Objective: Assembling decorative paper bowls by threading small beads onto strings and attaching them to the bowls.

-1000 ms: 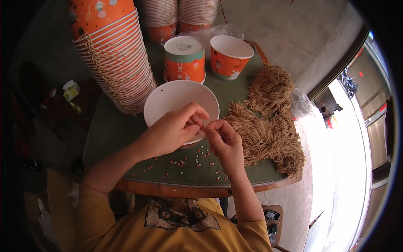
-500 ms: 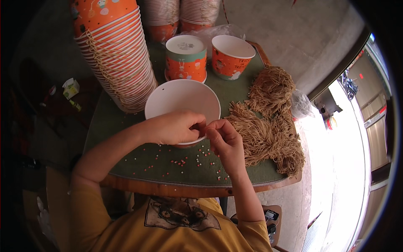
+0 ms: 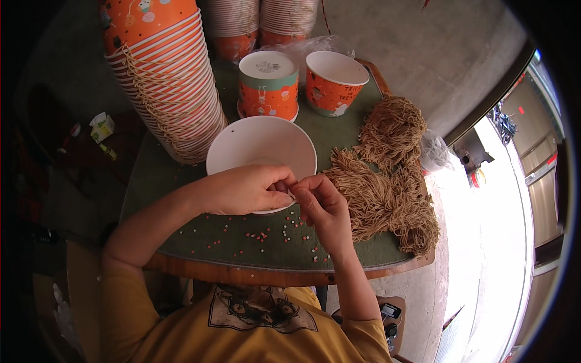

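A white-lined paper bucket (image 3: 266, 142) stands in front of me, mouth up, with a small hole near its far rim. My left hand (image 3: 257, 189) reaches across its near rim, fingers curled and closed. My right hand (image 3: 324, 202) meets it at the bucket's right front rim, thumb and forefinger pinched together. Whatever lies between the fingertips is too small and covered to make out. To the right of my right hand lie bundles of tan cord (image 3: 378, 193). Small red and white bits (image 3: 260, 235) are scattered on the table before the bucket.
A tall leaning stack of orange buckets (image 3: 166, 91), with cord loops hanging on it, rises at left. Behind stand an upturned bucket (image 3: 268, 97) and an upright one (image 3: 333, 91). More wrapped stacks (image 3: 287, 24) are at the back. The green table (image 3: 200, 242) has a wooden edge.
Both hands stay together at the rim. My left hand has tilted slightly, its fingertips drawn nearer to the right hand's pinch. The bucket has shifted a little to the left.
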Demonstrator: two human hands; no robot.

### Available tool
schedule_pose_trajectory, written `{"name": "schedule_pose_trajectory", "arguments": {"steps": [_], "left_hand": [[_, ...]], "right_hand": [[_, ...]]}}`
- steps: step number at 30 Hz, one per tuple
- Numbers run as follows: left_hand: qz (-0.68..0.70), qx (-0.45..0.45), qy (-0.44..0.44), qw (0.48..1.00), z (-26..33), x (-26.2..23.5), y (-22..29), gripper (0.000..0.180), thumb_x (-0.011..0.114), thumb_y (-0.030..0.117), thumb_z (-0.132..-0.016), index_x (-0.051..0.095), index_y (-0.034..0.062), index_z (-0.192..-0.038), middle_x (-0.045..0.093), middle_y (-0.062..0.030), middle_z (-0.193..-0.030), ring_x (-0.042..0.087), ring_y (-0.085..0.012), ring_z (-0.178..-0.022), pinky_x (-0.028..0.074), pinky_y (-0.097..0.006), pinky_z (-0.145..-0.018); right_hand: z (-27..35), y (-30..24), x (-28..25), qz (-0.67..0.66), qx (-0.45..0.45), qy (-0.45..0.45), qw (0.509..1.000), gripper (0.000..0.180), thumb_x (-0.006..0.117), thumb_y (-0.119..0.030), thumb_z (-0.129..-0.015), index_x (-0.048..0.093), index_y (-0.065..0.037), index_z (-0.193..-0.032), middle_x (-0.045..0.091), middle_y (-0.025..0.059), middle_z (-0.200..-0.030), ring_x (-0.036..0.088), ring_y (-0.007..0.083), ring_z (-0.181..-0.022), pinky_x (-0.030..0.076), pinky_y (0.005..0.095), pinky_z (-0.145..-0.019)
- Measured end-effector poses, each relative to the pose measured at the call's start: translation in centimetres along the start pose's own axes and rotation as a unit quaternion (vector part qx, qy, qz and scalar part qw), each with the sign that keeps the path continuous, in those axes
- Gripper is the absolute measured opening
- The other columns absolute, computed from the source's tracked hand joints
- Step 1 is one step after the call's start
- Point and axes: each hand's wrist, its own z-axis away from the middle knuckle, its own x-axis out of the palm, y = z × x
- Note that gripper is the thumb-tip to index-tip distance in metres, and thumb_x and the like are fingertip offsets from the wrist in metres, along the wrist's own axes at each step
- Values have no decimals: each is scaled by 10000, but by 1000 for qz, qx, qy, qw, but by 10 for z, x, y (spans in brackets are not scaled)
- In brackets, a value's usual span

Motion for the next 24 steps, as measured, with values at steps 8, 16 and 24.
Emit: {"name": "schedule_pose_trajectory", "arguments": {"steps": [8,16,24], "left_hand": [[-17,-44,5,999,4,-4,10,229,560,187,-936,585,-5,-1059,623,-53,-881,570,-111,-796,468,-266,-720],[-110,1,102,989,4,8,9,135,583,148,-894,581,18,-928,619,-80,-863,594,-189,-780,474,-311,-702],[-187,183,215,941,6,13,3,72,609,48,-885,569,22,-938,579,-65,-913,587,-156,-824,466,-288,-733]], "right_hand": [[-1,-1,1,1,-8,8,1000,162,580,-205,-968,564,-46,-997,558,-49,-795,471,14,-637,388,168,-562],[-1,1,0,-5,-17,4,1000,179,590,-211,-963,560,-47,-1027,560,-52,-784,475,13,-620,379,163,-545],[1,-11,8,43,28,23,998,130,607,-165,-941,587,-41,-975,589,-49,-713,486,6,-601,381,162,-550]]}}
